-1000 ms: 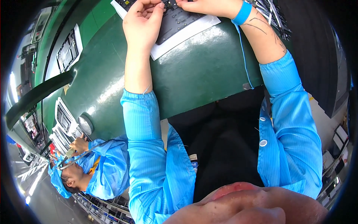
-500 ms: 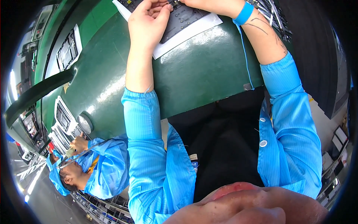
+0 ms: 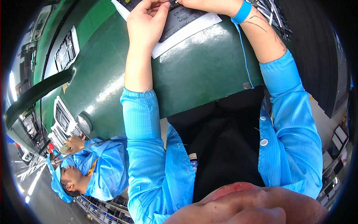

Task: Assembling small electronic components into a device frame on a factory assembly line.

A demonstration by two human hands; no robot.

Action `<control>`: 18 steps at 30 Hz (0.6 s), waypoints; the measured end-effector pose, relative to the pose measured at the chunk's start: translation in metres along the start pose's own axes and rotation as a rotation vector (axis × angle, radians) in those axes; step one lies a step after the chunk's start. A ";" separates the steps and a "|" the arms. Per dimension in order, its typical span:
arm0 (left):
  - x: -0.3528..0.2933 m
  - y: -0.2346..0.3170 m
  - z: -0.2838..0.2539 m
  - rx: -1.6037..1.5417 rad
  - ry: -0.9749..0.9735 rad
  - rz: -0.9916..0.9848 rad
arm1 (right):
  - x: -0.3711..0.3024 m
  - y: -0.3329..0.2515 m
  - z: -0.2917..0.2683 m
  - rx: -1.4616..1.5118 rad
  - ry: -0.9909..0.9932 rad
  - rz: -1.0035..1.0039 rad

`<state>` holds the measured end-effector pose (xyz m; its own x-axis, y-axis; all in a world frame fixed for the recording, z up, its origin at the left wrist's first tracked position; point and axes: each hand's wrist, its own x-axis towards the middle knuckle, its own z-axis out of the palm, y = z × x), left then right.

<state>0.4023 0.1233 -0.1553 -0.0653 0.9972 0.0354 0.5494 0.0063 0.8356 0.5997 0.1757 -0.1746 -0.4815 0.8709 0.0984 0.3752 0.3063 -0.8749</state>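
Observation:
At the top edge a black flat panel (image 3: 182, 23) with small studs lies on a white sheet (image 3: 186, 38). My left hand (image 3: 149, 20) is over the panel's left part, its fingers curled and thumb and forefinger drawn together at a small dark piece. My right hand (image 3: 214, 4) comes in from the right, partly cut off by the top edge. Its fingertips are closed close to the left ones, over the panel. What either hand pinches is too small to make out. A blue wrist strap (image 3: 242, 12) with a thin cord is around my right wrist.
The green table (image 3: 201, 71) bears a black curved bar (image 3: 41, 91) and a round ribbed object (image 3: 84, 123) at left. Frame-like parts (image 3: 66, 52) lie farther left. A co-worker (image 3: 100, 168) in blue is at lower left. Thin strips (image 3: 274, 18) are piled at upper right.
Both my hands have shifted very slightly up and left, still together over the panel. At lower left the co-worker's head and hands have moved a little.

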 end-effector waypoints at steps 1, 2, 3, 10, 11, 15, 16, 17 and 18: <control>0.001 -0.002 0.000 0.000 0.000 -0.002 | 0.001 0.001 0.001 -0.001 0.001 -0.007; 0.002 -0.005 -0.001 -0.008 -0.001 0.005 | 0.002 0.002 0.002 -0.001 0.001 -0.013; 0.004 -0.007 -0.001 -0.016 -0.003 0.013 | 0.003 0.003 0.003 -0.001 0.000 -0.013; 0.008 -0.014 0.000 -0.110 -0.016 0.006 | 0.005 0.008 0.003 0.054 -0.023 -0.002; 0.009 -0.014 -0.001 -0.129 -0.030 -0.002 | 0.005 0.008 0.002 0.065 -0.024 -0.002; 0.009 -0.011 -0.001 -0.125 -0.056 -0.014 | 0.004 0.010 0.000 0.067 -0.015 -0.014; 0.009 -0.011 -0.002 -0.124 -0.056 -0.013 | 0.004 0.009 0.000 0.070 -0.018 -0.005; 0.009 -0.011 -0.002 -0.134 -0.069 -0.015 | 0.003 0.008 -0.001 0.073 -0.020 0.003; 0.009 -0.011 -0.002 -0.144 -0.083 -0.017 | 0.003 0.006 -0.002 0.074 -0.020 0.003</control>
<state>0.3936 0.1321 -0.1632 -0.0012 0.9998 -0.0200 0.4236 0.0186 0.9056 0.6025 0.1808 -0.1786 -0.4963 0.8637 0.0874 0.3176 0.2743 -0.9077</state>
